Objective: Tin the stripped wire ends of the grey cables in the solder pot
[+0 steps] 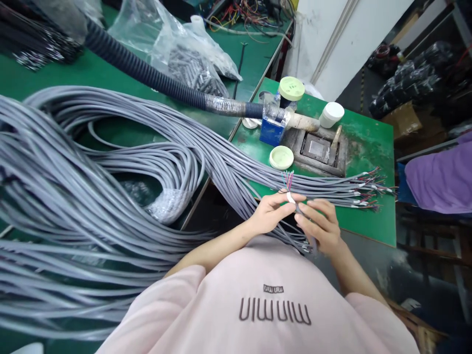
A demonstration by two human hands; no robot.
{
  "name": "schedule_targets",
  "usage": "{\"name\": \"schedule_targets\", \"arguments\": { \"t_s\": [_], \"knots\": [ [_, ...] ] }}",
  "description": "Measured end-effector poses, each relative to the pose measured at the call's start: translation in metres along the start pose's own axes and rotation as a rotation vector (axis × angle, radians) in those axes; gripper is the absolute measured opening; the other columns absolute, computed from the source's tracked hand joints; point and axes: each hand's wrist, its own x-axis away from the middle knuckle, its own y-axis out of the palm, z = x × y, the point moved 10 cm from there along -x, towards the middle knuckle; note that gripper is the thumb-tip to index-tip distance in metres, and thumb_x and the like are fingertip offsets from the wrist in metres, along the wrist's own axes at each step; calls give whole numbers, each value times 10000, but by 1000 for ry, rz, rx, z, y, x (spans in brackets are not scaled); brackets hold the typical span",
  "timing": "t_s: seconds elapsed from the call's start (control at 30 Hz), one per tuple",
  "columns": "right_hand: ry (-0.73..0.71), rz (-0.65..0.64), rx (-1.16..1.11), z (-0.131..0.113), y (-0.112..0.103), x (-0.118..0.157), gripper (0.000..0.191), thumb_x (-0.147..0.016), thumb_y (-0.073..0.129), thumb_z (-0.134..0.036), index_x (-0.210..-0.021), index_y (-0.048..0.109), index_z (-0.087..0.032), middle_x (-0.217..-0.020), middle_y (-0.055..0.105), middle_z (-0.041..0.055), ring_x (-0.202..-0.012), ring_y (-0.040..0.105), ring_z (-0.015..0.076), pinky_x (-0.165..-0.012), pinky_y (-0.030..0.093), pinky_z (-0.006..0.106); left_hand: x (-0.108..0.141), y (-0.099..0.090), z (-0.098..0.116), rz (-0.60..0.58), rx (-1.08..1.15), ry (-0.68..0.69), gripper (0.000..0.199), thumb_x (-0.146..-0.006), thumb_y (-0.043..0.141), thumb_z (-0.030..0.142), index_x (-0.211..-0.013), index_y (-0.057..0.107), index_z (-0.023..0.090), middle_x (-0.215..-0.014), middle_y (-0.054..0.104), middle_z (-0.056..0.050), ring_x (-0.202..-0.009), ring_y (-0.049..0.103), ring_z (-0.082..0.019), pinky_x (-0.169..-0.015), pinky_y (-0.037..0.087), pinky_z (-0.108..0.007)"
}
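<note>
Between my two hands is the end of a grey multi-core cable (299, 208), its thin coloured wires (288, 181) fanned out upward. A white band (290, 197) wraps the cable just below the bare wires. My left hand (273, 210) pinches the cable at this band with thumb and forefinger. Lower on the same cable, the fingers of my right hand (320, 223) close round the grey jacket. Just beyond my hands lies a thick bundle of similar grey cables (254, 164), whose stripped ends (368, 189) show white bands and coloured wires.
Large coils of grey cable (73, 196) cover the left bench. A solder pot (317, 150) with a brush on it stands on the green table (372, 142), under a ribbed hose (147, 69). Lidded tubs (332, 114) are nearby. A person in purple (438, 179) is at right.
</note>
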Motion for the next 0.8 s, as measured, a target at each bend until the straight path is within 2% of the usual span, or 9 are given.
{"name": "schedule_targets", "arguments": {
  "t_s": [0.1, 0.17, 0.3, 0.43, 0.57, 0.8],
  "knots": [
    [10, -19, -30, 0, 5, 17, 517, -871, 596, -185, -1320, 541, -435, -1256, 682, 17, -1184, 596, 276, -960, 498, 550, 3, 6, 9, -41, -25, 55, 343, -939, 532, 448, -1004, 744, 186, -855, 702, -68, -818, 598, -177, -812, 492, -356],
    [105, -7, -80, 10, 4, 23, 569, -877, 571, -155, -1389, 482, -387, -1229, 688, 54, -1130, 615, 270, -927, 507, 531, 7, 9, 18, -68, -93, 135, 321, -945, 529, 424, -990, 746, 192, -841, 692, -63, -810, 582, -174, -824, 476, -364],
    [312, -31, -290, 23, 10, 29, 441, -915, 482, -152, -1316, 563, -317, -931, 719, 44, -880, 651, 228, -863, 524, 481, 11, 21, 22, -124, -217, 201, 327, -962, 490, 416, -982, 741, 207, -785, 671, -51, -760, 568, -166, -800, 459, -360],
    [316, -6, -407, 14, 14, 26, 312, -893, 530, -189, -1163, 639, -301, -759, 669, 8, -755, 630, 212, -818, 539, 455, 13, 30, 20, -167, -238, 207, 344, -965, 479, 421, -900, 735, 201, -757, 648, -50, -744, 554, -163, -783, 456, -349],
    [357, -39, -320, 12, 18, 23, 170, -893, 530, -202, -932, 682, -269, -682, 618, 11, -722, 612, 206, -734, 538, 406, 15, 29, 12, -161, -217, 159, 313, -962, 494, 407, -1021, 724, 203, -784, 660, -49, -765, 554, -167, -775, 457, -343],
    [305, -30, -255, 8, 13, 18, 135, -905, 547, -200, -954, 661, -254, -750, 664, 26, -696, 617, 194, -693, 517, 376, 18, 26, -2, -150, -154, 71, 318, -945, 528, 422, -1050, 729, 199, -881, 710, -59, -809, 575, -170, -808, 464, -347]
  ]
}}
